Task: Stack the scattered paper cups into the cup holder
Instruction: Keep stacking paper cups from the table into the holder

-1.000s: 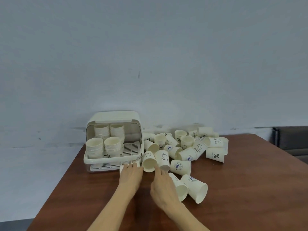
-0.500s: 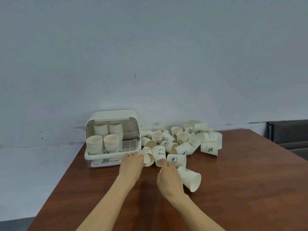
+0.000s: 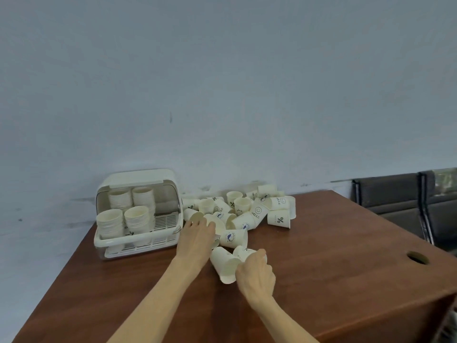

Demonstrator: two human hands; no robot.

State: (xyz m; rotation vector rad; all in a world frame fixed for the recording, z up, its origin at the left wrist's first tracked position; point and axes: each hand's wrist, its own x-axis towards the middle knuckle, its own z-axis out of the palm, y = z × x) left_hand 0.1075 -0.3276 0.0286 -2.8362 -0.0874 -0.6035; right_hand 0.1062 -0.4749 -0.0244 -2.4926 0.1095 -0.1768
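Two cups lie on their sides at the near edge of the pile, and the coming move turns on them. The right hand (image 3: 256, 274) has its fingers curled over the rim of one fallen cup (image 3: 244, 252), and a second fallen cup (image 3: 223, 266) lies touching it on the left, its mouth toward the near side and its base pointing far and left toward the cup holder (image 3: 138, 214). Its long axis runs roughly from near-right to far-left, so the right grip is the nearer one for nesting the pair. The left hand (image 3: 199, 235) reaches farther, its fingers bent over a cup (image 3: 215, 222) at the pile's left edge, just right of the holder; whether it truly holds that cup I cannot tell.

In the holder, lid raised, stand four stacks of cups (image 3: 110, 222), two near and two far, all at its left; its right part shows bare grille. The scattered cups (image 3: 257, 210) lie heaped on the bench (image 3: 321, 268) to the holder's right, most on their sides.
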